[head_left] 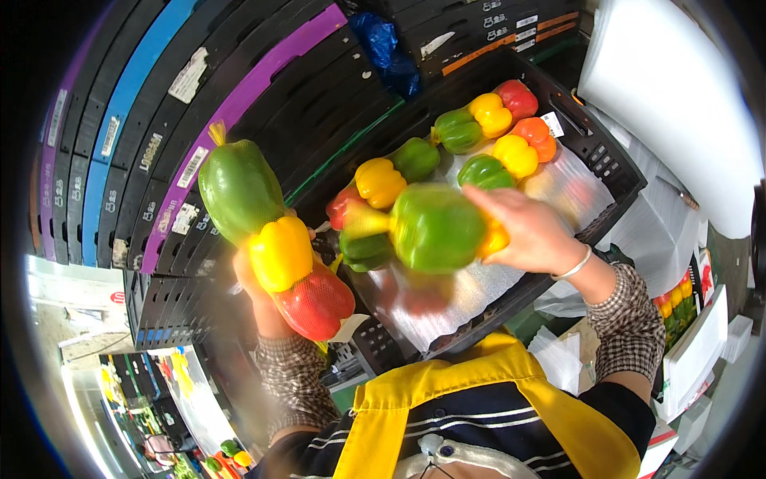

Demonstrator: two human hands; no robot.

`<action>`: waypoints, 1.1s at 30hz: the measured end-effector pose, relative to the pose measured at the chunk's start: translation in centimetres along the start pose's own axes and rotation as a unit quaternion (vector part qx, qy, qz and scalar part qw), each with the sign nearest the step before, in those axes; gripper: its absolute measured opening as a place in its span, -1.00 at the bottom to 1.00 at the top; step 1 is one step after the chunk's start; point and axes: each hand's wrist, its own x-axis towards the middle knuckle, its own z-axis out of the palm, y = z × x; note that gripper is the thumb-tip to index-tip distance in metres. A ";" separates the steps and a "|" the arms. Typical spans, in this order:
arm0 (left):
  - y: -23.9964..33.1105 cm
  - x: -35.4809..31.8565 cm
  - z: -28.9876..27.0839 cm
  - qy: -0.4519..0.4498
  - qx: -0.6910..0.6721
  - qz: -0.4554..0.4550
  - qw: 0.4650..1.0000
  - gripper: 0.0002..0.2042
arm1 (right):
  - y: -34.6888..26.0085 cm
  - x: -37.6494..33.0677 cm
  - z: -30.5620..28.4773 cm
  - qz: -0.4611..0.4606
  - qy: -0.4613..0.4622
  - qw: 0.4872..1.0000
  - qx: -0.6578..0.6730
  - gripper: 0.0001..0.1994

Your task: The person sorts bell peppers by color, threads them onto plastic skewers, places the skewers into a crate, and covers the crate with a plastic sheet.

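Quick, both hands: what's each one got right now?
Left hand: closed, grip on a netted pack of three peppers.
Right hand: closed, grip on another netted pepper pack above the crate.

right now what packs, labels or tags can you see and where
Net pack of green, yellow and red peppers: upright in left hand.
Second pack, green pepper foremost: in right hand over the black crate.
White tag: on a crate pack, top right.
White rectangular labels: on stacked crates, left.
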 end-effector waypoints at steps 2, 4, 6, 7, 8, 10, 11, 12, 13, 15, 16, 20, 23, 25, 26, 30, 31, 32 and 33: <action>-0.3 0.0 0.0 -0.026 -0.012 -0.005 1.000 -0.46 | 1.0 -0.5 -0.2 0.067 0.112 0.980 0.151 -0.18; -0.3 -0.5 -0.3 0.033 -0.053 -0.029 0.998 -0.44 | 2.5 -0.8 -0.2 0.125 0.202 0.890 0.389 -0.25; -0.6 -0.5 -0.8 0.021 -0.067 -0.058 0.996 -0.43 | 3.8 -1.1 -1.9 0.161 0.259 0.811 0.500 -0.44; -1.1 0.0 -0.7 0.011 -0.081 -0.084 0.993 -0.42 | 4.8 -1.7 -2.8 0.171 0.287 0.798 0.502 -0.46; -1.6 0.1 -1.6 -0.037 -0.104 -0.089 0.990 -0.37 | 5.7 -2.2 -3.7 0.176 0.308 0.784 0.510 -0.48; -3.0 0.3 -3.3 -0.098 -0.169 -0.113 0.974 -0.25 | 6.0 -3.0 -5.2 0.167 0.338 0.775 0.508 -0.50; -3.5 0.4 -3.4 -0.111 -0.211 -0.134 0.962 -0.21 | 6.1 -3.2 -5.5 0.164 0.353 0.785 0.482 -0.47; -4.0 0.5 -3.5 -0.120 -0.240 -0.149 0.952 -0.22 | 6.7 -3.8 -5.8 0.145 0.339 0.821 0.436 -0.44; -4.5 0.7 -3.6 -0.121 -0.250 -0.155 0.948 -0.23 | 7.1 -4.3 -6.0 0.127 0.323 0.852 0.391 -0.41; -5.3 1.2 -3.6 -0.118 -0.256 -0.160 0.946 -0.24 | 7.3 -5.1 -6.6 0.130 0.276 0.904 0.298 -0.29; -5.5 1.3 -3.9 -0.112 -0.252 -0.161 0.948 -0.25 | 6.5 -4.9 -7.1 0.182 0.209 0.942 0.189 -0.27; -6.3 0.8 -4.9 -0.100 -0.236 -0.188 0.948 -0.28 | 6.5 -2.7 -6.6 -0.088 -0.032 0.980 -0.175 -0.40; -6.4 -0.4 -5.8 -0.086 -0.227 -0.205 0.948 -0.30 | 8.5 -1.6 -4.4 -0.108 -0.121 0.957 -0.240 -0.43; -6.6 0.0 -6.0 -0.080 -0.221 -0.208 0.950 -0.31 | 10.5 -1.3 -4.1 -0.116 -0.113 0.944 -0.288 -0.47; -6.4 0.3 -6.1 -0.074 -0.216 -0.201 0.953 -0.31 | 11.0 -0.8 -4.2 -0.111 -0.103 0.946 -0.287 -0.53; -6.6 1.8 -6.8 -0.090 -0.230 -0.167 0.954 -0.33 | 11.2 -1.2 -3.2 -0.144 -0.121 0.917 -0.351 -0.60; -6.5 1.7 -6.8 -0.123 -0.258 -0.138 0.948 -0.29 | 10.9 -1.3 -3.3 -0.167 -0.138 0.903 -0.371 -0.61; -6.4 1.5 -6.6 -0.112 -0.259 -0.138 0.949 -0.29 | 10.1 -1.4 -2.9 -0.189 -0.147 0.891 -0.386 -0.64; -6.1 1.2 -6.3 -0.102 -0.259 -0.138 0.951 -0.30 | 10.4 -1.4 -2.6 -0.145 -0.145 0.902 -0.381 -0.66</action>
